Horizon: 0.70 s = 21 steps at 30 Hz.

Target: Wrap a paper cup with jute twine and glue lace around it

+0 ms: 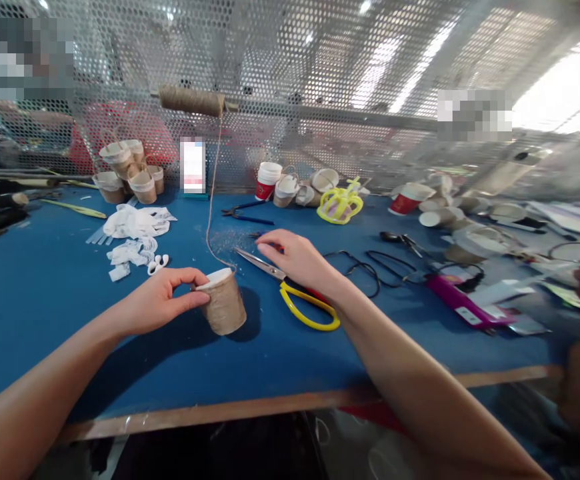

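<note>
At a blue workbench [290, 373], a person's left hand [157, 300] pinched the rim of a tilted, twine-wrapped cup [225, 307] near the front edge, thumb outside, apparently to steady it without covering the wrapped wall. Twine [212, 193] hung to the cup's rim from a spool [193, 100] mounted crosswise on a mesh screen [310, 53], a position that likely let it unwind freely and off the work surface. The right hand [295, 257] hovered over yellow-handled scissors [270, 268], fingers bent and thumb near forefinger; whether it gripped anything could not be told. The scissors lay with blades pointing away, seemingly within easy reach. Pliers [250, 217] and other wrapped cups [143, 187] sat farther back, probably to leave working room.
</note>
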### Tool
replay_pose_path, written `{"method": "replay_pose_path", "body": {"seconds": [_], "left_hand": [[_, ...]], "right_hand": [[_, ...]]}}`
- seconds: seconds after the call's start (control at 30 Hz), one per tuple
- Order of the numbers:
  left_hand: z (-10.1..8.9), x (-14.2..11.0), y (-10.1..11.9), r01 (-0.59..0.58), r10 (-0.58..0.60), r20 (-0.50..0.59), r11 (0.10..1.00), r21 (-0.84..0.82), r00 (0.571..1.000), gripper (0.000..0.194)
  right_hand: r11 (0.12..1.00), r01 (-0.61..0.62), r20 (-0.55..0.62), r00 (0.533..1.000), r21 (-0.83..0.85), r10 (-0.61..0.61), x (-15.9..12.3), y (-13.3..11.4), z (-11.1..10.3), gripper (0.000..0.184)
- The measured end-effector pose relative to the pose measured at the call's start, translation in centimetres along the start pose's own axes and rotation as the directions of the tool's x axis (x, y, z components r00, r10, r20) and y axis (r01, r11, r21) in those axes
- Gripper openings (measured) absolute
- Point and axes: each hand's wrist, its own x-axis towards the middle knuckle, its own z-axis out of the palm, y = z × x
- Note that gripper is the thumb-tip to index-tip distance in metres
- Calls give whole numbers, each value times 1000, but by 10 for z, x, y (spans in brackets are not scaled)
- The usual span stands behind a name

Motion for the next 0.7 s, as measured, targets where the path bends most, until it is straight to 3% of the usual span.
{"method": "replay_pose_path", "body": {"seconds": [0.03,0.1,0.17,0.3,0.43,0.53,0.7], "left_hand": [[-1,-1,0,-4,5,13,1000,-17,1000,24],[-2,-1,1,-16,19,41,998,-58,999,22],[-3,-1,2,-29,35,66,995,-97,997,20],[-4,-1,5,-14,29,101,990,-144,994,17],[-6,-1,9,8,7,120,992,-127,993,20],[-6,-1,11,30,-14,137,993,-117,991,21],[-5,-1,11,32,-13,158,992,-118,987,18]], "right_hand": [[997,68,78,994,45,-72,-6,-8,2,23],[947,170,276,929,271,-246,-15,-20,8,33],[886,165,313,895,432,-319,-19,-23,15,32],[871,110,290,916,479,-276,-22,-17,23,26],[889,185,258,915,418,-311,-30,-15,15,27],[865,195,267,899,462,-346,-36,-17,8,22],[841,130,201,941,525,-271,-43,-23,6,17]]}}
